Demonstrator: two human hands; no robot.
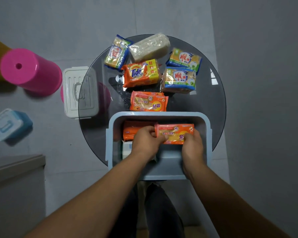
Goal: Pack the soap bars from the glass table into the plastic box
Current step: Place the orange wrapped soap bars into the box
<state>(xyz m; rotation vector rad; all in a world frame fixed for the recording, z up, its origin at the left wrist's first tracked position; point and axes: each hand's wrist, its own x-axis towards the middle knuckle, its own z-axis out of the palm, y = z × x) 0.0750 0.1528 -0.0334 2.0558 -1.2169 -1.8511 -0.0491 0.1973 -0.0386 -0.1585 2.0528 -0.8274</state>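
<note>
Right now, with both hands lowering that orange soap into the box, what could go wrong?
1. The orange soap pack held by the left hand and right hand sits tilted over another orange pack; it may not lie flat.
2. The blue plastic box overhangs the near edge of the glass table, so pressing down could tip it.
3. Six packs wait outside, including the bulky clear-wrapped bar; space may run short.

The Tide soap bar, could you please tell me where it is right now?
In the head view, the Tide soap bar lies near the middle of the glass table, behind the orange soap pack and below the clear-wrapped white bar.
</note>
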